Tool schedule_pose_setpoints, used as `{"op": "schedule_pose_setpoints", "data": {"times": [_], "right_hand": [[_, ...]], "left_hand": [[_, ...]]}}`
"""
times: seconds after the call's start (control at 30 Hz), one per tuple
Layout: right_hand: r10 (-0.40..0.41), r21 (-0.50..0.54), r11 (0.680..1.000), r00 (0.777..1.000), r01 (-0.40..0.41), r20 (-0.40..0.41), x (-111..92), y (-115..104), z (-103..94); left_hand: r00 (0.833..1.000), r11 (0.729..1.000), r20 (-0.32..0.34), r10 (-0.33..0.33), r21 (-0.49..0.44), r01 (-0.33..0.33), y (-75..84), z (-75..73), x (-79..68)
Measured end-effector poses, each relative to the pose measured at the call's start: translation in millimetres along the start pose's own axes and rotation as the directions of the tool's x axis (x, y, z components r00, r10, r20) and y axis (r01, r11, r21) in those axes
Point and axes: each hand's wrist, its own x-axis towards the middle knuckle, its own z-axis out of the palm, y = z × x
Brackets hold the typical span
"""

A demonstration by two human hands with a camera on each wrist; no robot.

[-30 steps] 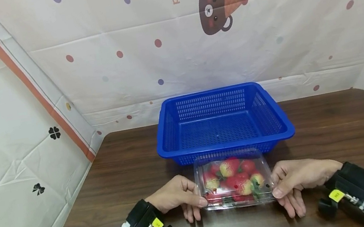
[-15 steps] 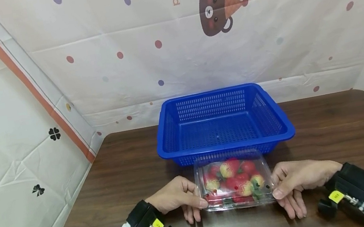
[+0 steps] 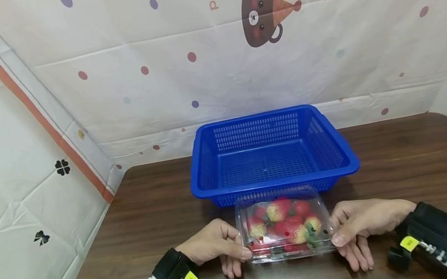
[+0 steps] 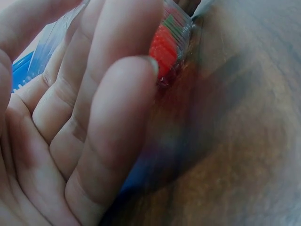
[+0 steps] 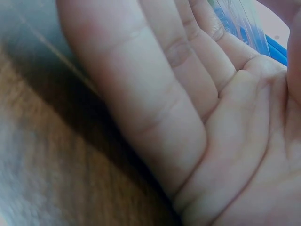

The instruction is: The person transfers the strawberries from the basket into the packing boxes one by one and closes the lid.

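Observation:
A clear plastic clamshell box of strawberries point(image 3: 283, 224) sits on the table in the head view, its lid down and its far side against the blue basket. On its left side my left hand point(image 3: 215, 246) pinches the front corner between thumb and forefinger, the other fingers hanging lower. My right hand point(image 3: 366, 226) pinches the front right corner in the same way. In the left wrist view a red strawberry point(image 4: 163, 52) shows through the plastic behind the fingers. A strip of the box point(image 5: 242, 23) appears past the right palm in the right wrist view.
Just behind the box stands a blue plastic basket point(image 3: 276, 184) with slotted walls. The brown wooden table point(image 3: 157, 196) runs back to a printed white cloth point(image 3: 132, 105), which also hangs along the left and right sides.
The head view has shifted slightly, moving everything a little left and down. Both hands keep their hold on the box, which stays in place before the basket.

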Motion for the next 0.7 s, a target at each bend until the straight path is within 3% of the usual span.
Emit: {"op": "schedule_pose_setpoints", "data": {"times": [0.3,0.7], "right_hand": [[-0.046,0.025,0.999,0.999,0.046,0.012,0.0,6.0,-0.7],[-0.032,0.037,0.999,0.999,0.032,0.011,0.2,1.6,-1.4]], "left_hand": [[1.0,1.0,0.006,-0.002,-0.007,0.002,-0.6,-1.8,0.2],[0.999,0.999,-0.025,0.04,-0.032,-0.041,-2.8,-5.9,-2.3]]}}
